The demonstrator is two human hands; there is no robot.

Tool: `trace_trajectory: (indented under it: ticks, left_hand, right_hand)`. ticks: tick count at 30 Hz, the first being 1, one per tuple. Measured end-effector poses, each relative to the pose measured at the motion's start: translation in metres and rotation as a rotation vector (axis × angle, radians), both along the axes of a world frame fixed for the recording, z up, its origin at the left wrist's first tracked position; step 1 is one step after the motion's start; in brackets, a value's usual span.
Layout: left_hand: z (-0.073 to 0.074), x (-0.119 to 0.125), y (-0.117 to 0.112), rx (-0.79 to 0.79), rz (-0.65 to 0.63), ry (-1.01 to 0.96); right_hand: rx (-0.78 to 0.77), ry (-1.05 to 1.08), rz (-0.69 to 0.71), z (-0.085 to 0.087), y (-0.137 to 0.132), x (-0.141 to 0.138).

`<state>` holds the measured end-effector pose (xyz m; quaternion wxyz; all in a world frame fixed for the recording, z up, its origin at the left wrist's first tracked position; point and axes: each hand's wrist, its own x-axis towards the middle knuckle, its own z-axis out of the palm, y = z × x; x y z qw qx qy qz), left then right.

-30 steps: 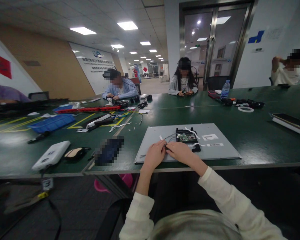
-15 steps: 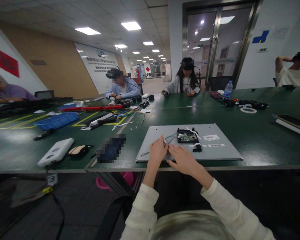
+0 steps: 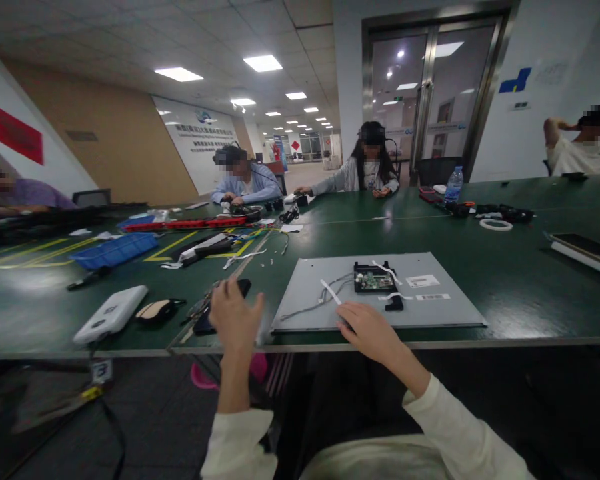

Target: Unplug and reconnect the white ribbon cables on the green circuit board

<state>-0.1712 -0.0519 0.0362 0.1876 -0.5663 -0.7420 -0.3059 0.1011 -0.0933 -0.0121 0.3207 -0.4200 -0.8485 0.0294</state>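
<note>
A grey metal panel (image 3: 430,308) lies flat on the green table (image 3: 520,280), carrying a small circuit board (image 3: 373,278), thin grey wires (image 3: 325,300) and white tape strips. My right hand (image 3: 369,330) rests on the panel's near edge, fingers curled down; whether anything is under them is hidden. My left hand (image 3: 235,319) hovers left of the panel, over a black phone (image 3: 215,312) at the table edge, fingers apart and holding nothing.
A white power bank (image 3: 111,312) and a tan-and-black mouse (image 3: 155,309) lie to the left. Further back sit a blue tray (image 3: 113,249), red strips, cables, a tape roll (image 3: 495,225) and a water bottle (image 3: 453,183). Several other people sit around the table.
My left hand has left the wires on the panel and swung left to the black phone. My right hand slid slightly toward the panel's near edge.
</note>
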Motion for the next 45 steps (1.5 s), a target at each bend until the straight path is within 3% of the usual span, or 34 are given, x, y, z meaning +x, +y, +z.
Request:
trace_trajectory:
  ticks: [3,7,12,18,22,24,26,28,30,32,35,38,41,45]
  left_hand:
    - [-0.002,-0.040,-0.021,0.038,0.218,-0.053]
    - [-0.011,-0.069,-0.029,-0.124,0.306,-0.187]
    - [-0.012,-0.070,-0.021,-0.225,0.276,-0.213]
    - [-0.016,-0.060,-0.016,-0.156,0.310,-0.189]
    - [-0.019,-0.065,-0.017,-0.146,0.318,-0.168]
    - [-0.020,-0.069,-0.019,-0.130,0.308,-0.130]
    - [-0.022,-0.070,-0.021,-0.105,0.287,-0.096]
    - [-0.024,-0.069,-0.025,-0.077,0.276,-0.091]
    - [-0.024,-0.065,-0.030,-0.046,0.287,-0.108]
    - [-0.020,-0.059,-0.037,-0.015,0.297,-0.119]
    - [-0.010,-0.049,-0.050,-0.010,0.304,-0.160]
    - [-0.003,-0.038,-0.065,-0.021,0.308,-0.213]
    - [-0.004,-0.026,-0.080,0.022,0.312,-0.216]
    - [-0.012,-0.015,-0.095,0.107,0.257,-0.250]
  right_hand:
    - [0.007,0.028,0.016,0.000,0.000,0.000]
    - [0.030,0.105,0.034,-0.001,0.002,0.001]
    - [0.044,0.204,0.067,-0.001,0.003,-0.001]
    - [0.023,0.255,0.083,-0.001,0.003,-0.004]
    - [-0.069,0.409,0.103,0.003,0.001,-0.005]
    - [-0.181,0.564,0.133,0.008,0.000,-0.015]
    - [-0.395,0.785,0.204,0.015,0.000,-0.034]
    - [-0.759,1.052,0.340,0.024,0.002,-0.063]
    - [-1.254,1.255,0.523,0.033,0.007,-0.099]
    - [-1.626,1.324,0.561,0.040,0.015,-0.136]
    - [-1.789,1.378,0.524,0.044,0.031,-0.185]
    - [-1.854,1.372,0.610,0.040,0.043,-0.221]
    - [-1.871,1.415,0.646,0.033,0.044,-0.240]
    - [-1.832,1.481,0.621,0.029,0.029,-0.245]
